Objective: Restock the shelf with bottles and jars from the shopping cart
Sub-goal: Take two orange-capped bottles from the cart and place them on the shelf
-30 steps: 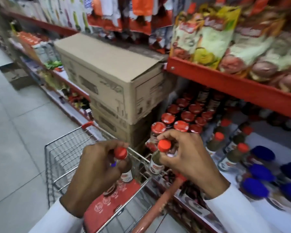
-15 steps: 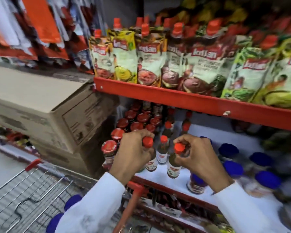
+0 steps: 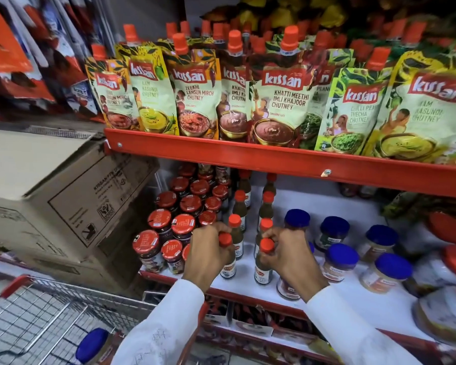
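Note:
My left hand [image 3: 207, 255] grips the neck of a small dark bottle with a red cap [image 3: 228, 268], which stands on the white shelf [image 3: 353, 293]. My right hand [image 3: 287, 256] grips a second red-capped bottle [image 3: 262, 270] beside it, also resting on the shelf. Behind them run two rows of the same bottles [image 3: 237, 209]. The wire shopping cart [image 3: 37, 317] is at the lower left, with a blue-lidded jar [image 3: 94, 345] in it.
Red-lidded jars [image 3: 174, 219] crowd the shelf left of my hands. Blue-lidded jars [image 3: 337, 256] stand to the right. Stacked cardboard boxes [image 3: 58, 196] sit further left. A red shelf edge [image 3: 274, 160] with chutney pouches [image 3: 282, 101] hangs above.
Both hands have carried their bottles from above the cart over to the shelf and lowered them onto it. My view has swung right, toward the shelf.

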